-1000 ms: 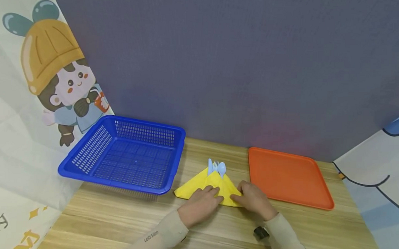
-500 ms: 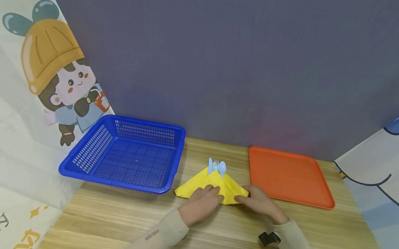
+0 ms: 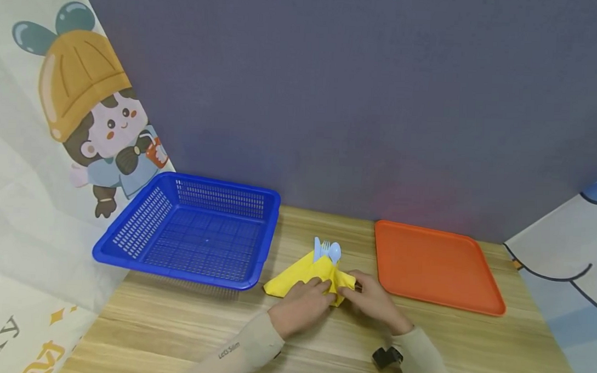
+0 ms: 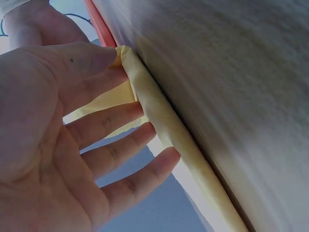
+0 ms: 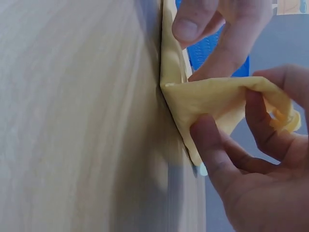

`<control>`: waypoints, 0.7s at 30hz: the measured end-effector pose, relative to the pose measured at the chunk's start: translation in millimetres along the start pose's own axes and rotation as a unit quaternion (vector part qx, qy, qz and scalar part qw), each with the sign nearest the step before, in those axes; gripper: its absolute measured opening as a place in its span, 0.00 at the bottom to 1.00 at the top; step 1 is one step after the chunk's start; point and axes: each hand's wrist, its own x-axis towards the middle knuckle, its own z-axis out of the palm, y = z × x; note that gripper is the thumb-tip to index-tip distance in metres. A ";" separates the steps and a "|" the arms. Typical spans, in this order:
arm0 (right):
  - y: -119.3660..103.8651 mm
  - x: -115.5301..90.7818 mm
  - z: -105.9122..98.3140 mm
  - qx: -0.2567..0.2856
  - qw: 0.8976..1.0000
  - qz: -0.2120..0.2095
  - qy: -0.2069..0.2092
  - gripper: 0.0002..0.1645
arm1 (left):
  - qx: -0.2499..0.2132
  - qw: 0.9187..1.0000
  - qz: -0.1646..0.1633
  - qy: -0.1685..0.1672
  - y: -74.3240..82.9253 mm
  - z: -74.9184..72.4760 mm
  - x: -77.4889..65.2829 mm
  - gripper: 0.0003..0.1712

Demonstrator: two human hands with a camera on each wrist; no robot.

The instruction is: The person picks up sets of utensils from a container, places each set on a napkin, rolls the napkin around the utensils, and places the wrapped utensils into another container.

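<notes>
A yellow napkin [image 3: 291, 275] lies folded on the wooden table, with a light blue knife [image 3: 317, 250], fork [image 3: 325, 250] and spoon [image 3: 334, 252] poking out at its top. My left hand [image 3: 301, 306] presses on the napkin's middle, its fingers [image 4: 140, 186] extended over the fold in the left wrist view. On the right side, my right hand [image 3: 374, 303] pinches the napkin's right corner and holds it lifted and turned inward. In the right wrist view that flap [image 5: 212, 99] stands up off the table. The cutlery's lower parts are hidden inside the napkin.
To the left stands a blue plastic basket [image 3: 272, 235] with perforated sides. An orange tray [image 3: 439, 268] lies at the right. Behind the table [image 3: 185, 325] rises a grey partition [image 3: 331, 100], with printed cloth at both sides.
My right hand has moved left, folding the napkin's right corner inward toward the middle. My left hand stays pressed on the napkin, and the cutlery remains in place.
</notes>
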 end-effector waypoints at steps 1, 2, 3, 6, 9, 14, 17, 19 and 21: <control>0.0 0.9 1.1 -0.002 1.000 -0.001 0.002 0.15 | 0.000 1.000 0.002 0.002 -0.3 -0.4 -0.5 0.14; -0.2 1.7 1.8 -0.002 1.000 -0.004 0.004 0.15 | -0.001 1.000 0.004 0.004 -0.6 -1.0 -1.0 0.14; 0.0 2.5 2.5 0.000 1.000 -0.004 0.003 0.15 | -0.002 1.000 0.005 0.005 -0.8 -1.6 -1.5 0.13; 0.4 4.5 3.6 0.000 1.000 -0.002 0.003 0.15 | -0.003 1.000 0.011 0.008 -1.6 -3.3 -2.7 0.12; -1.0 5.7 3.7 -0.005 1.000 0.002 0.001 0.15 | -0.007 1.000 0.014 0.006 -2.3 -5.4 -3.7 0.12; -2.0 8.3 5.3 0.013 1.000 0.016 -0.003 0.18 | -0.009 1.000 0.026 0.012 -5.3 -4.8 -4.3 0.12; -2.4 8.5 6.0 0.069 0.997 0.030 -0.012 0.25 | -0.018 0.999 0.035 0.017 -9.1 -4.8 -5.5 0.12; -2.9 7.5 6.0 0.074 0.997 0.022 -0.016 0.24 | -0.028 0.999 0.035 0.018 -12.2 -5.7 -7.3 0.12; -3.0 6.3 6.1 0.025 1.000 -0.004 -0.015 0.19 | -0.036 0.999 0.026 0.019 -15.2 -5.9 -9.9 0.12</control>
